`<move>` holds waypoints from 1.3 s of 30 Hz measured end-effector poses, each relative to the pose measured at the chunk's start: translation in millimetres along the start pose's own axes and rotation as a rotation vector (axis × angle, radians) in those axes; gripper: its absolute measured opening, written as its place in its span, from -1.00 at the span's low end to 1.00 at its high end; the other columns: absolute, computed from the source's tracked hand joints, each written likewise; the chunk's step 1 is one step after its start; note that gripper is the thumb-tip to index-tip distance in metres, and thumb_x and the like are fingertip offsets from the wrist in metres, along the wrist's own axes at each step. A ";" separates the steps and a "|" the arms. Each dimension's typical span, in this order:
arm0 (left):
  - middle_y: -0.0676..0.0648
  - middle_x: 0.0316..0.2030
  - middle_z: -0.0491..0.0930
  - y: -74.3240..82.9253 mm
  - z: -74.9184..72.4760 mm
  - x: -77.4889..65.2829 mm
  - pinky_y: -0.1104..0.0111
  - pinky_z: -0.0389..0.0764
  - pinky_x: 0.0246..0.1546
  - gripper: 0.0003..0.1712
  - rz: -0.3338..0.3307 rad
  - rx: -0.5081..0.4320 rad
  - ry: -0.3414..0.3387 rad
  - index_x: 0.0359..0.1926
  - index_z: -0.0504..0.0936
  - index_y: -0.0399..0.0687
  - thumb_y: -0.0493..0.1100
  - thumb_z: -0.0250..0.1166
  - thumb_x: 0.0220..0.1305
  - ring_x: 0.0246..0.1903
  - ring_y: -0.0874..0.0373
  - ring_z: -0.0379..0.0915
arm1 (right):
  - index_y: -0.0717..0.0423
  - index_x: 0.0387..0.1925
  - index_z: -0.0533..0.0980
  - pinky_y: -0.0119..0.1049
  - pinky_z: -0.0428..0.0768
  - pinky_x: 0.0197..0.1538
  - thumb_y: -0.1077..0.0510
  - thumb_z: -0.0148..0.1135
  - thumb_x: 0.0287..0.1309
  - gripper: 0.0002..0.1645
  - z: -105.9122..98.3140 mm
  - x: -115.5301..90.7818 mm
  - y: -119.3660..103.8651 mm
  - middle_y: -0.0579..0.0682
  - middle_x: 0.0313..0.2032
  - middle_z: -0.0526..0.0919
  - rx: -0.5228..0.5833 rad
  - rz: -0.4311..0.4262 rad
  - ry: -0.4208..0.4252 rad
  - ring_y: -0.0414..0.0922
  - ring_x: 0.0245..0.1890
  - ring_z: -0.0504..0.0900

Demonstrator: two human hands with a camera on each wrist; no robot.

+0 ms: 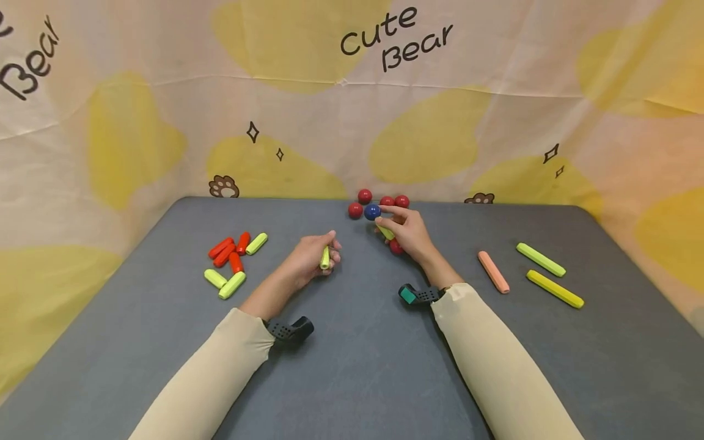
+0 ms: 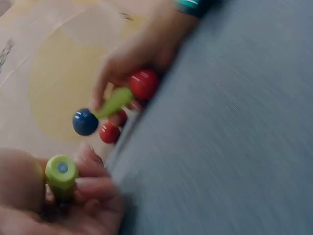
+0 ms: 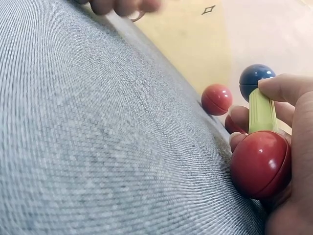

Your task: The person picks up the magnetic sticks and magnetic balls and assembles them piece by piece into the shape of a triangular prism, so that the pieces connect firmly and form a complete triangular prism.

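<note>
The right hand [image 1: 411, 232] pinches a green stick [image 3: 262, 113] between thumb and fingers, a red ball [image 3: 260, 164] on its near end; a blue ball [image 3: 254, 77] sits at the far end, apparently joined, though fingers partly hide it. The left hand [image 1: 305, 261], fingers curled, grips a short green stick [image 1: 325, 258] nearby. Loose red balls [image 1: 355, 211] lie just beyond the right hand on the table [image 1: 352, 366].

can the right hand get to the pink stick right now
Probably yes: only bare table lies between the right hand and the pink stick, though that hand holds a green stick.
</note>
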State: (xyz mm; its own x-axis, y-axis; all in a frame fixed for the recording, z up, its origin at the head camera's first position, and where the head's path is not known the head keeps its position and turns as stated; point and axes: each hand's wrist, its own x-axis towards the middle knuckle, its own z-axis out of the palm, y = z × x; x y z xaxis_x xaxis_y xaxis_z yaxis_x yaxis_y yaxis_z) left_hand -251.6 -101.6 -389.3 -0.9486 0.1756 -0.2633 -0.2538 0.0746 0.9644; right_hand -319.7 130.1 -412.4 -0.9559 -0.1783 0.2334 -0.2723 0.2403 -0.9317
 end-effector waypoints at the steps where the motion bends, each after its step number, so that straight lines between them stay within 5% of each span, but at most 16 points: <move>1: 0.06 -0.59 0.44 2.4 2.0 2.6 0.50 0.37 -0.64 -0.55 -0.044 -0.058 -0.043 -0.10 0.45 -0.28 0.04 -0.15 0.64 -0.64 0.29 0.32 | 0.08 0.23 0.58 -0.43 0.59 -0.40 0.06 0.34 0.30 -0.51 1.4 -0.6 0.1 0.34 -0.29 0.77 -0.005 0.001 0.001 -0.23 -0.62 0.63; 4: 0.01 -0.47 0.44 7.2 4.4 8.4 0.49 0.44 -0.58 -0.52 -0.166 -0.182 -0.131 0.22 0.36 -0.28 0.00 -0.24 0.65 -0.55 0.25 0.37 | 0.09 0.26 0.57 -0.43 0.59 -0.36 0.07 0.32 0.32 -0.49 6.9 -2.4 1.1 0.33 -0.27 0.78 -0.015 0.008 -0.017 -0.25 -0.60 0.64; 7: -0.10 -0.21 0.50 9.8 2.9 11.7 0.45 0.63 -0.43 -0.46 -0.209 -0.210 -0.172 0.44 0.25 -0.24 -0.11 -0.25 0.59 -0.39 0.18 0.51 | 0.11 0.27 0.55 -0.43 0.58 -0.36 0.08 0.31 0.33 -0.48 11.9 -4.0 1.5 0.35 -0.24 0.77 -0.015 0.003 -0.034 -0.24 -0.58 0.64; 11: -0.26 0.22 0.47 6.8 -1.4 18.0 0.37 0.74 -0.15 -0.42 -0.158 -0.185 -0.196 0.54 0.16 -0.17 -0.27 -0.12 0.58 -0.16 0.14 0.63 | 0.12 0.26 0.56 -0.45 0.56 -0.38 0.08 0.33 0.31 -0.49 15.4 -3.6 1.6 0.39 -0.24 0.76 -0.006 -0.015 -0.033 -0.24 -0.59 0.63; 14: -0.29 0.35 0.45 -0.6 -2.7 23.7 0.35 0.73 -0.05 -0.38 -0.054 -0.171 -0.147 0.53 0.16 -0.20 -0.31 0.05 0.54 -0.10 0.19 0.67 | 0.12 0.24 0.57 -0.46 0.57 -0.39 0.08 0.33 0.32 -0.50 16.2 -2.2 1.5 0.39 -0.24 0.76 -0.002 -0.017 -0.039 -0.25 -0.61 0.63; 19: -0.34 0.19 0.60 -8.8 9.5 30.4 0.33 0.76 -0.14 -0.40 0.178 -0.039 0.019 0.39 0.39 -0.31 -0.30 0.29 0.38 -0.17 0.19 0.71 | 0.13 0.25 0.56 -0.43 0.60 -0.39 0.11 0.30 0.33 -0.52 13.5 -0.2 0.0 0.38 -0.25 0.76 0.005 -0.021 -0.029 -0.25 -0.61 0.62; 22: -0.35 0.08 0.65 -10.6 20.2 31.8 0.33 0.76 -0.21 -0.43 0.254 0.042 0.105 0.32 0.52 -0.26 -0.30 0.38 0.29 -0.22 0.16 0.74 | 0.11 0.25 0.57 -0.42 0.61 -0.38 0.12 0.30 0.33 -0.52 10.1 -0.6 -0.4 0.37 -0.25 0.76 -0.002 -0.030 -0.012 -0.23 -0.59 0.63; 28: -0.35 -0.03 0.69 -10.0 28.6 37.0 0.35 0.77 -0.28 -0.52 0.289 0.040 0.166 0.19 0.61 -0.28 -0.33 0.41 0.24 -0.33 0.23 0.71 | 0.09 0.26 0.56 -0.42 0.63 -0.40 0.12 0.30 0.33 -0.52 7.2 -1.0 0.0 0.39 -0.28 0.74 0.021 -0.057 0.019 -0.26 -0.63 0.60; 39: -0.33 -0.03 0.68 -13.0 30.9 41.7 0.36 0.77 -0.30 -0.56 0.320 0.074 0.139 0.18 0.60 -0.29 -0.30 0.38 0.30 -0.30 0.20 0.72 | 0.05 0.20 0.62 -0.45 0.45 -0.37 0.14 0.30 0.32 -0.57 3.6 -0.1 0.1 -0.05 -0.47 0.69 -0.065 -0.115 -0.047 -0.27 -0.53 0.51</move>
State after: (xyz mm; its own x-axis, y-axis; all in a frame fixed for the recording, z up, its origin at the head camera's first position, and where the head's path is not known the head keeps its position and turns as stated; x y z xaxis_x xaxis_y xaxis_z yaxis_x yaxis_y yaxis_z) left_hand -282.1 -64.9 -413.6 -0.9958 0.0669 0.0632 0.0702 0.1088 0.9916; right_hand -319.2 126.7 -413.5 -0.9122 -0.2520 0.3232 -0.3879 0.2763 -0.8793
